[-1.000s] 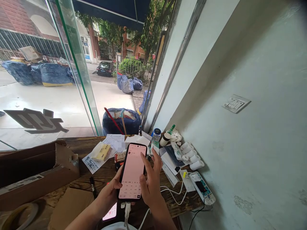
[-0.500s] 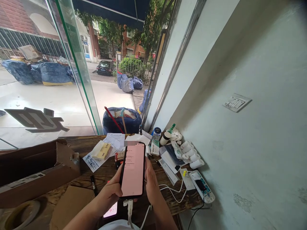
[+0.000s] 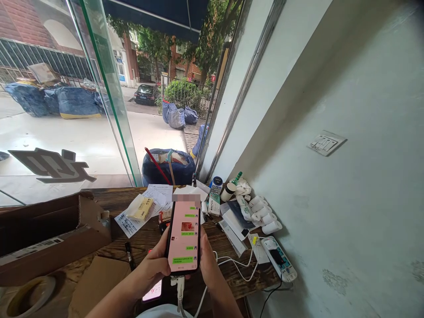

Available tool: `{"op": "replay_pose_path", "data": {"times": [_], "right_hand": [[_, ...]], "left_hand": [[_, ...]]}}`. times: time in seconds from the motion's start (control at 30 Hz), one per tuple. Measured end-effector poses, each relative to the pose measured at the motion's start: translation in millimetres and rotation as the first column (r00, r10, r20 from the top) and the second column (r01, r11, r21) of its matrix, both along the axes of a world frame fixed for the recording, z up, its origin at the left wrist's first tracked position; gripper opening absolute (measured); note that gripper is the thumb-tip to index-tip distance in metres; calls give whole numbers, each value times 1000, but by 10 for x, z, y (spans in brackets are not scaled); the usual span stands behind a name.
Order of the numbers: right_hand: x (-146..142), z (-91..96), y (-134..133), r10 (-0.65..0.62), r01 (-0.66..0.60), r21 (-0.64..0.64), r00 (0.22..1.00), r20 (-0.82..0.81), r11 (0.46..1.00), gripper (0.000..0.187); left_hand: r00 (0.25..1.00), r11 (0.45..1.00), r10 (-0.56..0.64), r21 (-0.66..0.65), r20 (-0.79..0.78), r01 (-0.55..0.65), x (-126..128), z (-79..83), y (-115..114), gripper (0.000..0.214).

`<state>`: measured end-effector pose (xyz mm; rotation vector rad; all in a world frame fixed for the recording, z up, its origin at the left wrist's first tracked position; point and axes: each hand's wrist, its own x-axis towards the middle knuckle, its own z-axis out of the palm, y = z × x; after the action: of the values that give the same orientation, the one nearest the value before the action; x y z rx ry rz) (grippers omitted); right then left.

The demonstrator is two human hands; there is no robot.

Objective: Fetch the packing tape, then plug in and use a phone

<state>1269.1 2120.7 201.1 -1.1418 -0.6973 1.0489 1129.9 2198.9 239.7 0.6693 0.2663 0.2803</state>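
I hold a black smartphone upright over a wooden desk, its pinkish screen showing a chat with green bubbles. My left hand grips its left edge, thumb on the rim. My right hand wraps round its right side from behind, fingers mostly hidden. A white charging cable plugs into the phone's bottom. A second phone with a lit screen lies on the desk under my left wrist.
An open cardboard box fills the desk's left. Papers, a black marker, white paper rolls, small bottles and a power strip crowd the back and right. A tape roll lies front left. Glass front ahead, wall right.
My right hand stopped tapping the screen and moved behind the phone's right side. The screen changed from a keyboard page to a chat view.
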Motion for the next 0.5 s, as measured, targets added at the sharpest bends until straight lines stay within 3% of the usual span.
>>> {"op": "replay_pose_path", "data": {"times": [0.17,0.33,0.5], "right_hand": [[-4,59,-7,49,-43,39,986,-162,998,73],[29,119,-67,29,-15,86,986,-164,996,67],[-10,132,-136,-29,38,45,980,-196,998,69]], "left_hand": [[998,993,22,119,-65,-15,18,15,-24,114],[996,993,31,117,-81,-22,36,32,-33,123],[994,981,53,190,-91,-35,52,-8,-64,123]]}}
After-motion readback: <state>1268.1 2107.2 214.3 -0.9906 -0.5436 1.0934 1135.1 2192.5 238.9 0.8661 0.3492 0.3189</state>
